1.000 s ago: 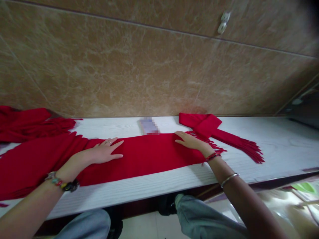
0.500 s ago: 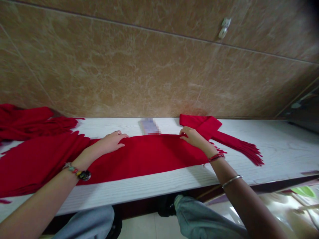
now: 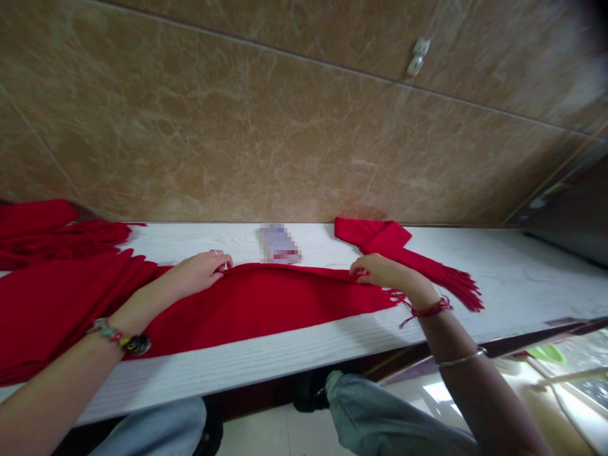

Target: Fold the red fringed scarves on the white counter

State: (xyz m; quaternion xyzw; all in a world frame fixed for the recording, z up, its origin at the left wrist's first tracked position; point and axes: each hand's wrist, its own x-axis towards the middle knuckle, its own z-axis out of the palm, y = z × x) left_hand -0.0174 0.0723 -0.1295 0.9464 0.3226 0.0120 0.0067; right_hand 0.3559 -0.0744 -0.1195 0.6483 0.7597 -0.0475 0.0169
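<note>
A red scarf (image 3: 270,307) lies lengthwise on the white wood-grain counter, its fringe at the right end. My left hand (image 3: 204,271), with a ring on one finger, is closed in a pinch on the scarf's far edge, left of centre. Near the fringed end, my right hand (image 3: 382,271) pinches the same edge. Between my hands that edge is slightly raised and curled towards me. The scarf's left part passes under my left forearm, beside a stack of red scarves (image 3: 61,301).
A red scarf folded into a bend (image 3: 384,237) rests by the wall at the back right. A blurred-out flat object (image 3: 279,244) lies behind the middle scarf. Crumpled red fringed cloth (image 3: 57,237) sits back left. The marble-patterned wall (image 3: 266,126) borders the white counter (image 3: 199,373).
The scarf's far edge has been drawn towards me and curled up. My right hand has shifted towards the fringed end, and more of the flat object shows. The view has shifted slightly.
</note>
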